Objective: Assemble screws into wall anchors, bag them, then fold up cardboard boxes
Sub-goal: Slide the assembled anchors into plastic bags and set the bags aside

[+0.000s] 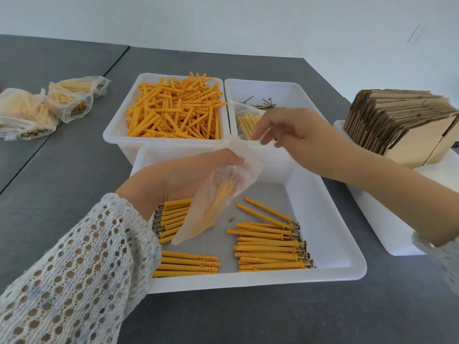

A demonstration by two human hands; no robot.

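The job looks about halfway, by my guess: many screws are already pushed into anchors, some bags are filled, and no box is folded yet. Nearest, the big white plastic tray point(330, 249) holds neat rows of orange plastic anchors with screws in them point(269, 247), still waiting for a bag. Over this tray the left hand point(178, 177) pinches a thin clear plastic bag point(218, 194) with a few orange anchors inside. The right hand point(293, 130) hangs a bit farther back, fingers loose and apart, holding nothing. Behind it, the white bin of loose orange anchors point(173, 110) is heaped full, and the white bin of loose metal screws point(263, 103) beside it also has a filled bag in it. On the right, flat brown cardboard boxes point(397, 120) stand in a white tray. Far left on the grey tabletop point(62, 170) lie filled clear bags point(49, 108).
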